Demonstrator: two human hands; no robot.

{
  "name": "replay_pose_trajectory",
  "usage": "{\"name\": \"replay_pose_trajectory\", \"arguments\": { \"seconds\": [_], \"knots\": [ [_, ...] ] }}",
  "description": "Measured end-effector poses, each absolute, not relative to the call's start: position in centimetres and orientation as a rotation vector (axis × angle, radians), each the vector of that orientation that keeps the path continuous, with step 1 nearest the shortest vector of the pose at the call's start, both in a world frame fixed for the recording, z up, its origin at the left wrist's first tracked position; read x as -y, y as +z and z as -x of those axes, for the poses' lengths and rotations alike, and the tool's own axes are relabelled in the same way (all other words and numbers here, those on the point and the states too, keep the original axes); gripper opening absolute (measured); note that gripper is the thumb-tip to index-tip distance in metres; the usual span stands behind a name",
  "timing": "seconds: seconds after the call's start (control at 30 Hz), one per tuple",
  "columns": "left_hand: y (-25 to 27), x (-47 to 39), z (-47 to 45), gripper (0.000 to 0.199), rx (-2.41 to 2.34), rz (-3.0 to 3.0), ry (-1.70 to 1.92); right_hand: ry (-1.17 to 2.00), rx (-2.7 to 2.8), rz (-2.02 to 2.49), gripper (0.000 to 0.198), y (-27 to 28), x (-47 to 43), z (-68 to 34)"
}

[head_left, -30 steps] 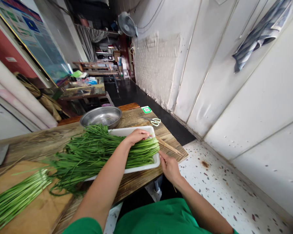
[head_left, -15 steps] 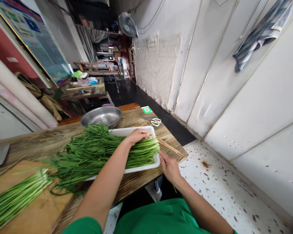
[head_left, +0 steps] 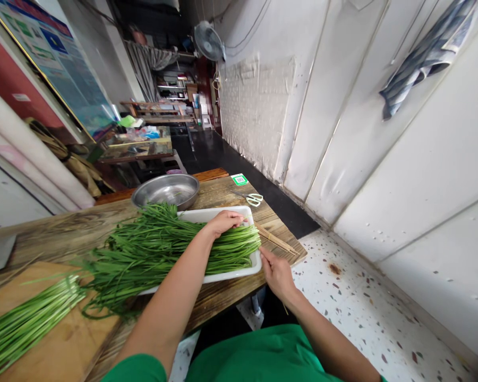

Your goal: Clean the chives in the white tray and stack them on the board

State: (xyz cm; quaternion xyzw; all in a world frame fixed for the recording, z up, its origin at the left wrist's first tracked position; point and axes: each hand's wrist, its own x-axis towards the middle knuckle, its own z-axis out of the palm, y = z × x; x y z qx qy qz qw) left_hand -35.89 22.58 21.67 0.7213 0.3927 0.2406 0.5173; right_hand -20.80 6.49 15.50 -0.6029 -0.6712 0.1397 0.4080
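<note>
A person in a green short-sleeved top bends over a heap of garlic chives [head_left: 143,249] at a wood table [head_left: 215,193]. The chives lie in a white tray [head_left: 233,274], pale cut ends at the right, leafy tips spilling past its left end onto the table. The left hand [head_left: 224,223] reaches across the stems nr the tray's far-right corner, thumb & fingers drawn nearly together, w/ a thin yellowish strand by the tips; can't tell if it's gripped. The right hand [head_left: 278,273], fingers curled in, is at the near-right corner, fingertips close to the cut ends; can't tell what, if anything, they hold. A thin bundle of straw strips [head_left: 278,240] lies just right of the tray; white-handled scissors [head_left: 253,198] & a green-bordered QR card [head_left: 239,179] sit beyond, a stainless-steel basin [head_left: 167,187] far left. Nr left, a second chive bunch [head_left: 32,324] rests on a wooden cutting board [head_left: 75,345]. Bkgd: a fan [head_left: 209,41] on the far wall; at right, a plaid cloth [head_left: 426,58] hangs.
</note>
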Motion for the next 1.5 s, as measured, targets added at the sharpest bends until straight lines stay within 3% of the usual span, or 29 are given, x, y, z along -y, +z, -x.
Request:
{"name": "replay_pose_trajectory", "arguments": {
  "seconds": [1.13,1.3,1.5],
  "knots": [
    [22.6,-22.0,36.4,0.033,-0.896,-2.011,0.423,0.337,1.656,1.525,0.034,15.9,-6.7,21.2],
    [24.3,-21.6,37.1,0.045,-0.897,-2.076,0.435,0.366,1.653,1.467,0.033,16.9,-6.8,20.9],
    [27.5,-19.4,39.0,0.079,-0.932,-2.200,0.424,0.406,1.661,1.323,0.027,21.2,-7.8,21.1]
  ]
}}
